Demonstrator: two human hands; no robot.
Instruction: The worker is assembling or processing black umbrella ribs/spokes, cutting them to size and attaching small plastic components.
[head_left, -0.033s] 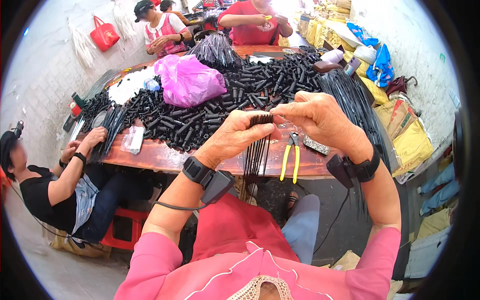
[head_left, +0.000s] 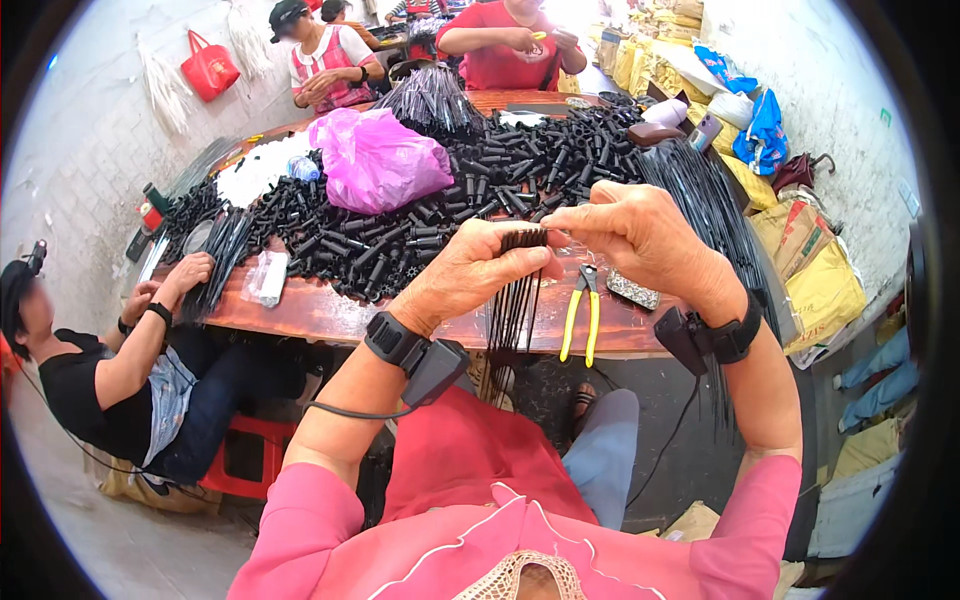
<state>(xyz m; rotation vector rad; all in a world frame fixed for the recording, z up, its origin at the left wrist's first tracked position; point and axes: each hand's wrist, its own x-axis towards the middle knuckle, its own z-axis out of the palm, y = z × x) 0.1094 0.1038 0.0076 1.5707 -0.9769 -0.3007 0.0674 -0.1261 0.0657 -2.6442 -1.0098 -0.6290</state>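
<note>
My left hand (head_left: 470, 268) is closed round a row of thin black rods (head_left: 513, 318). Their upper ends line up side by side between thumb and fingers, and the lengths hang down past the table edge. At the right end of that row, my right hand (head_left: 640, 235) is pinched, its forefinger pointing left. Whatever lies between those fingertips is too small to make out. Below my hands, pliers (head_left: 582, 315) with yellow handles lie on the wooden table (head_left: 440, 328). A small silvery, speckled block (head_left: 633, 291) is beside them.
Black plastic tubes (head_left: 400, 245) are heaped across the table, with a pink plastic bag (head_left: 380, 165) on top. A long bundle of black rods (head_left: 705, 200) lies at right. One co-worker (head_left: 110, 370) sits at left, others across the table. Yellow sacks (head_left: 825, 285) are piled along the right.
</note>
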